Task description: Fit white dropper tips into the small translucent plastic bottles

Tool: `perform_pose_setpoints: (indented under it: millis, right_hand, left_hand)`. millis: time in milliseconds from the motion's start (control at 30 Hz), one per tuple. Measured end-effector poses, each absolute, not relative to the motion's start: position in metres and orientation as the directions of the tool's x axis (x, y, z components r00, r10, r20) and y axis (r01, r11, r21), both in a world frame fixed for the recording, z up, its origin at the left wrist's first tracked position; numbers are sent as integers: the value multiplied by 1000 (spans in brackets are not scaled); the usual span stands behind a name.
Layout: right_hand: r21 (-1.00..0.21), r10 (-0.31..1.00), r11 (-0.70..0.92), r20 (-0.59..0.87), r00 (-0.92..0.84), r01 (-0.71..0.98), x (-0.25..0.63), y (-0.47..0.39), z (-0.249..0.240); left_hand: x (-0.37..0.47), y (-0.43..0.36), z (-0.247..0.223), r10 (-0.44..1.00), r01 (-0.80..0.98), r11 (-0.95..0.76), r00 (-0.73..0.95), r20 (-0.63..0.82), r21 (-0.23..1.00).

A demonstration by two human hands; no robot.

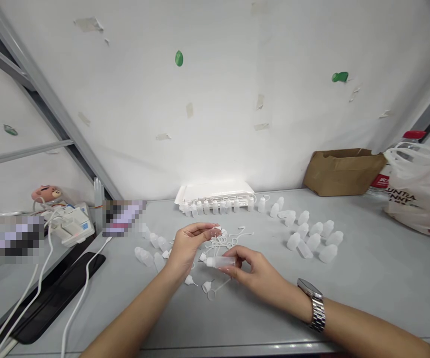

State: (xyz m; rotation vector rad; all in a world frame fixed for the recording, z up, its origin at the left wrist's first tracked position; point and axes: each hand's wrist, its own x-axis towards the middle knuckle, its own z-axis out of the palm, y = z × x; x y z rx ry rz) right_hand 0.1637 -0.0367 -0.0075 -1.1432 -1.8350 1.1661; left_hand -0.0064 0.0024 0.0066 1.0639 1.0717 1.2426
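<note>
My right hand [252, 266] is closed around the base of a small translucent squeeze bottle [222, 262], which lies sideways in the fingers with its neck pointing left. My left hand [190, 243] pinches a small white plastic piece [218, 230] between thumb and fingertips; its exact shape is partly hidden. Under the left fingertips lies a tangled pile of white looped straps [224, 242]. White needle-tip caps [207, 286] and a strap with a ring [211, 295] are on the table just in front of the hands.
Several loose bottles [313, 242] stand and lie to the right; more bottles [155, 241] are at left. Capped bottles [222, 206] line up before white padded envelopes [215, 193]. A cardboard box [343, 174], a plastic bag [419, 194], cables [84, 293] and a black tray [58, 298] flank the table.
</note>
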Motion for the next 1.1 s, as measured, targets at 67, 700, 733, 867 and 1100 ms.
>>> perform_pose_setpoints:
  millis: [67,700,733,867,1100]
  right_hand:
    - [-925,909,238,104,-405,297,165,-38,-6]
    - [-972,974,211,199,-108,107,171,-30,-8]
    - [-971,974,210,198,-107,115,171,-31,-8]
    - [-966,974,218,206,-92,141,171,-31,-8]
    - [-968,978,201,188,-93,150,171,-29,-8]
  left_hand:
    - [-6,3,6,1000,-183,17,23,-13,983]
    - [-3,-3,7,954,185,-273,-74,290,944]
    - [-3,-3,7,948,207,-291,-71,311,934]
    - [-5,-3,7,952,191,-282,-68,300,940]
    - [-8,-1,7,934,239,-329,-59,352,914]
